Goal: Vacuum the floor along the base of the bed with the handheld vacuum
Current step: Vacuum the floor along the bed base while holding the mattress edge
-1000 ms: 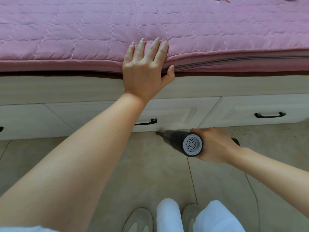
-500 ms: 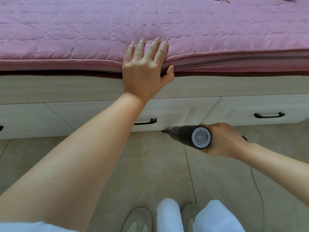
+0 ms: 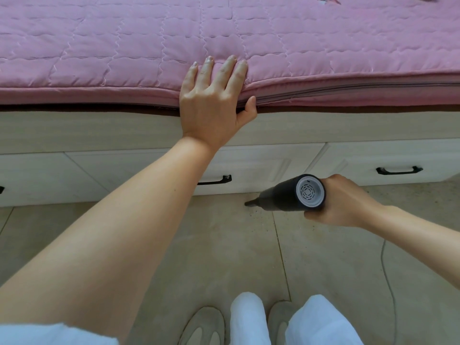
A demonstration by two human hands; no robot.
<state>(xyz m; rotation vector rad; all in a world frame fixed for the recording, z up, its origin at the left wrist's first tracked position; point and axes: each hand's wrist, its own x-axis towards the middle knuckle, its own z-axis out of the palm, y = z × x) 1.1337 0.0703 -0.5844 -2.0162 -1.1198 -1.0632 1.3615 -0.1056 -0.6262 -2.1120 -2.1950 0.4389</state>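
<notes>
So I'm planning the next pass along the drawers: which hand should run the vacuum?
The right hand. It already grips the vacuum, nozzle low at the floor by the drawers. The left hand lies flat on the mattress edge, bracing.

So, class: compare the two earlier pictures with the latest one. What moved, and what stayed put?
The right hand carried the vacuum rightward along the bed's drawers, its grip unchanged and its nozzle low over the floor. The left hand stayed flat on the pink mattress edge.
</notes>
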